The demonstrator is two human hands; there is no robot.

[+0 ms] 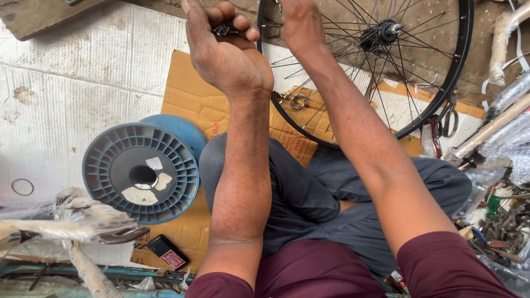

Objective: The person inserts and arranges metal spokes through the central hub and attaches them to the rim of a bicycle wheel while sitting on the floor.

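Person is wearing a maroon short-sleeved shirt, sleeves ending above the elbows, and dark grey trousers. Forearms and both hands are showing bare.

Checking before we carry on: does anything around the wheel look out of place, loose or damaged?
A small metal ring lies loose on the brown cardboard sheet beside the black spoked bicycle wheel. Another thin ring sits alone on the white mat. The left hand holds small metal pieces; the right hand is at the spokes. No damage is visible.

A bicycle repair workshop, probably: a spoked wheel point(386, 60) is standing far right, tools point(499, 232) lying right, flattened cardboard point(193, 105) covering the floor.
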